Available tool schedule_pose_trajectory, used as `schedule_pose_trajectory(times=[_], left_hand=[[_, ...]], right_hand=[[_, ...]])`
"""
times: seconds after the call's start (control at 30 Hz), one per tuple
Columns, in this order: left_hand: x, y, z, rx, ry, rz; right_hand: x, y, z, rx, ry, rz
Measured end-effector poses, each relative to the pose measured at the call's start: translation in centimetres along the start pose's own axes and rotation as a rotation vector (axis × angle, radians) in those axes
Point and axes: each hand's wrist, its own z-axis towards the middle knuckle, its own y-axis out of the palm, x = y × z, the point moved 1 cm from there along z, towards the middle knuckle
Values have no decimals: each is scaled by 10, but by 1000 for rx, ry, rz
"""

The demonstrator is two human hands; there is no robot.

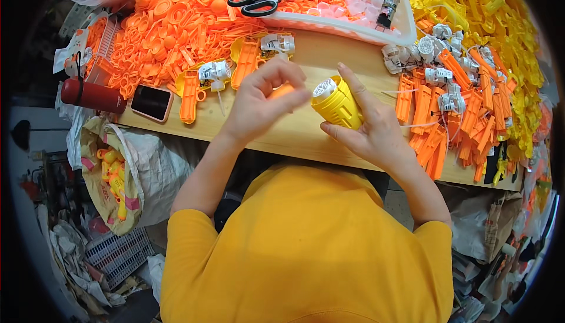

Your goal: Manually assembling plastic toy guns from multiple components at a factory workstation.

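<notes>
Lying at the left of the wooden tabletop (282, 139) are a red cylindrical flask (97, 95) and a flat, glossy-screened phone (152, 103). Beside them rises a heap of smooth orange plastic parts (168, 43), rings and little bowls among them; then come black-handled scissors (259, 5) over the rim of a whitish plastic tub (321, 24), ribbed orange half-shells (421, 108) with white plastic units (452, 98), and a mound of shiny yellow plastic (471, 5). In the middle, the left hand (262, 100) is raised, fingers curled around a small orange piece (282, 90). To its right, over the tabletop, the right hand (376, 126) grips a ribbed yellow plastic housing (339, 106), thumb and forefinger along opposite sides; it tilts, its round white pierced end toward the left hand. The left fingertips are blurred, most of the orange piece is covered, and the housing's lower end is hidden by the right hand.
</notes>
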Motion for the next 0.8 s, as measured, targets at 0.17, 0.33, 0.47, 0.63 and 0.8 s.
schedule_pose_trajectory(times=[0.17,0.33,0.47,0.63,0.8], left_hand=[[16,22,-3,69,219,532],[17,33,-7,139,218,708],[12,30,-6,105,196,587],[14,27,-6,88,217,547],[15,27,-10,88,202,535]], right_hand=[[0,5,1,62,-47,-225],[2,10,3,94,-66,-265],[0,10,4,68,-70,-236],[1,12,6,63,-69,-183],[1,12,8,54,-78,-172]])
